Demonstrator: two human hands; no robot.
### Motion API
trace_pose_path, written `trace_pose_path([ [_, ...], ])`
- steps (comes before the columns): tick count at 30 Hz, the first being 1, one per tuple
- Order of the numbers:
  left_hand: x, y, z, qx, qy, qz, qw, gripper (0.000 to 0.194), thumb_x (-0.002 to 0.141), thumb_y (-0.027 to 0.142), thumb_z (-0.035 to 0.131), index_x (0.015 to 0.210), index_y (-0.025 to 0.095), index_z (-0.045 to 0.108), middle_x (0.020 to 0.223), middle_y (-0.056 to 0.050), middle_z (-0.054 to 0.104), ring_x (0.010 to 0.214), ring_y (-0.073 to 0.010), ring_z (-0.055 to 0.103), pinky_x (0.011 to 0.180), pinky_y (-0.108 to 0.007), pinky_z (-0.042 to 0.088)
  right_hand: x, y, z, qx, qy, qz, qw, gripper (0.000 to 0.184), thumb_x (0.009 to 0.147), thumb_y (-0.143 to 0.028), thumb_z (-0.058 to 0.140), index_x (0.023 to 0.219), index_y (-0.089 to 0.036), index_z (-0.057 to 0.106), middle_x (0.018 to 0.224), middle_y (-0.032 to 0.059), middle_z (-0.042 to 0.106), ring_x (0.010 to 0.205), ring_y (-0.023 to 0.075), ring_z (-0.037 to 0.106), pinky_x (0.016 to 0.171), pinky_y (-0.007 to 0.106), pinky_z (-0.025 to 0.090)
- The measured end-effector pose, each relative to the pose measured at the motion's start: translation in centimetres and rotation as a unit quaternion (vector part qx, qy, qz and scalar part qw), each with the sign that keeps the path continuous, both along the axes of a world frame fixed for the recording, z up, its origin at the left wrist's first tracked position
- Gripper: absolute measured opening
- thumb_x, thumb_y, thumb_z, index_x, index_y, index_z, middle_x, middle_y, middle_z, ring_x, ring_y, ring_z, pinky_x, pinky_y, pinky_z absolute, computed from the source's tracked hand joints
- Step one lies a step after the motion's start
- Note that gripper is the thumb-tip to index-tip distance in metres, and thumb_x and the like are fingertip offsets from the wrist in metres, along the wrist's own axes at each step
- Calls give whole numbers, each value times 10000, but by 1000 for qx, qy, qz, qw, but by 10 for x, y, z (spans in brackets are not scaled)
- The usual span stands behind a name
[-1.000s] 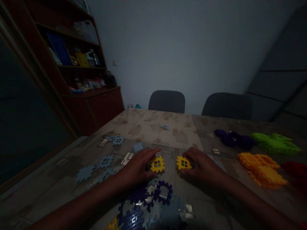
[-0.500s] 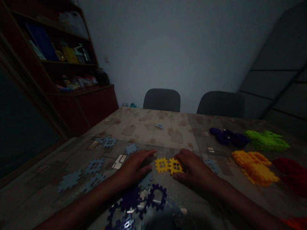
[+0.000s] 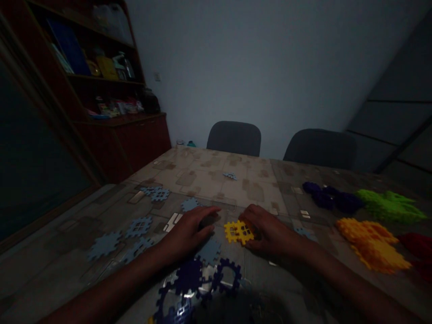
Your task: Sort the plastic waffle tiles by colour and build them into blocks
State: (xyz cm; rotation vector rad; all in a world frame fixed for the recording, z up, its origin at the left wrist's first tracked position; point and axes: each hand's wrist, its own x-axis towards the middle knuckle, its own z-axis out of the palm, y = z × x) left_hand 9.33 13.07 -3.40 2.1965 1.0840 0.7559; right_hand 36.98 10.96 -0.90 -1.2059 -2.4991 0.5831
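Yellow tiles, gripped by the right hand.
We see their long axis roughly parallel the table's far edge; left hand apart, gaping.

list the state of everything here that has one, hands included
yellow pieces, touching at their edges; locked or not, cannot tell
right hand, gripping one of them
left hand, open, holding nothing
light blue pieces, scattered
near purple pieces, bunched together
orange pieces, piled
green pieces, piled
cupboard doors, look shut
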Motion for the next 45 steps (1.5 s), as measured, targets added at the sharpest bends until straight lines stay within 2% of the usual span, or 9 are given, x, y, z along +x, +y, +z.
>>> trace_pose_path([
  [6,-4,5,5,-6,-14,16,1000,460,889,342,537,1332,222,535,1245,-80,637,1145,-267,587,1041,-445,432,-14,12,4,6,-23,28,999,423,742,-227,744,1136,-198,591,1104,75,542,1021,240,527,882,349,453],
  [16,-2,4,3,-14,-20,17,1000,449,866,310,563,1310,252,549,1234,-46,648,1140,-253,597,1044,-434,445,-20,15,11,1,-53,82,995,360,737,-158,698,1087,-172,612,1086,80,546,1007,234,517,890,351,440],
  [21,-3,3,5,-15,-16,22,999,448,860,309,556,1302,238,557,1244,-49,642,1156,-257,587,1051,-445,440,-24,19,6,4,-56,79,995,391,727,-199,715,1105,-173,616,1085,85,548,1000,241,522,887,361,438],
  [25,-4,4,3,-13,-17,20,1000,429,870,325,564,1292,243,569,1261,-57,634,1157,-259,586,1054,-441,439,-23,21,4,5,-52,97,994,360,712,-156,667,1068,-185,616,1072,77,549,996,236,519,880,355,438],
  [29,-6,5,1,-8,-17,23,1000,432,877,323,565,1302,242,566,1257,-63,633,1152,-262,584,1050,-438,438,-17,23,8,1,-46,136,990,545,659,-84,620,1192,-194,588,1187,87,570,1117,254,501,983,393,394],
  [32,-6,6,1,-7,-15,23,1000,439,882,327,561,1309,224,562,1247,-72,638,1151,-263,584,1056,-433,432,-16,21,9,-13,-46,97,994,622,693,-172,679,1298,-169,533,1262,120,566,1177,286,483,1036,445,357],
  [35,-5,5,2,-10,-10,19,1000,432,872,326,559,1292,224,573,1248,-69,639,1148,-262,587,1054,-437,437,-16,16,7,-22,-65,58,996,600,719,-295,741,1277,-177,554,1224,126,571,1139,303,491,998,466,388],
  [40,-4,4,2,-13,-3,18,1000,393,868,320,553,1252,242,593,1247,-66,640,1151,-260,588,1053,-439,443,-16,14,9,-17,-63,106,992,643,692,-113,675,1309,-232,539,1306,91,538,1191,274,463,1029,435,369],
  [45,-2,4,4,-12,1,16,1000,376,866,313,556,1231,239,604,1229,-55,646,1130,-252,596,1033,-424,458,-20,20,13,-6,-90,102,991,455,726,-102,643,1175,-176,613,1199,106,601,1108,272,509,979,435,396],
])
